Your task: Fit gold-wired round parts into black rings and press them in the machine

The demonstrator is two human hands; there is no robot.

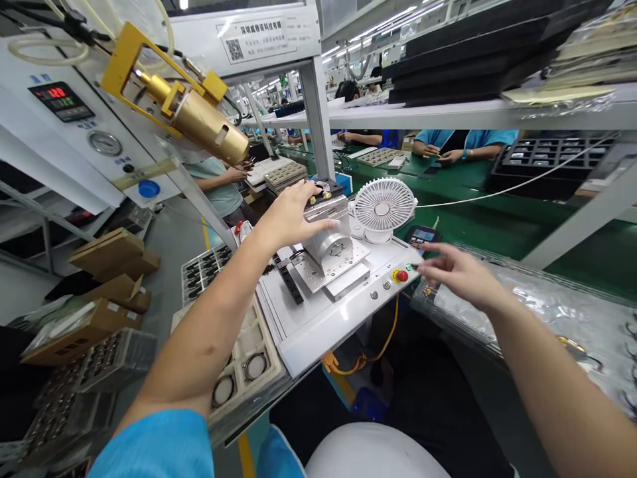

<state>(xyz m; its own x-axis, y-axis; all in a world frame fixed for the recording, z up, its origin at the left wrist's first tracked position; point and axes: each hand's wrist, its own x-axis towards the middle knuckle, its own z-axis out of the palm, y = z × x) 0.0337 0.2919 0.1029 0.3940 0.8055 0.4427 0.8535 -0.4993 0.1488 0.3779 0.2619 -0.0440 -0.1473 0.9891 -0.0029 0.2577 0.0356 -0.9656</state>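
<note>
My left hand (296, 216) reaches over a silver metal fixture block (328, 236) on the white machine bed. Its fingers lie stretched across the block's top, by a dark part with yellow bits (323, 192), and the thumb points along the front. Whether the fingertips touch that part is hard to see. On the right, my right hand (460, 273) is held with fingers apart and nothing visible in it. Its fingertips are close to a green-lit button (409, 267), beside a red emergency-stop knob (401, 275); contact cannot be made out.
A brass-coloured dispensing head (209, 126) hangs at upper left. A white fan (383, 209) stands behind the panel, near a small handheld controller (422, 236). Left of the bed lies a tray with round parts (266, 332). Clear plastic (537, 299) covers the right surface. Co-workers sit beyond.
</note>
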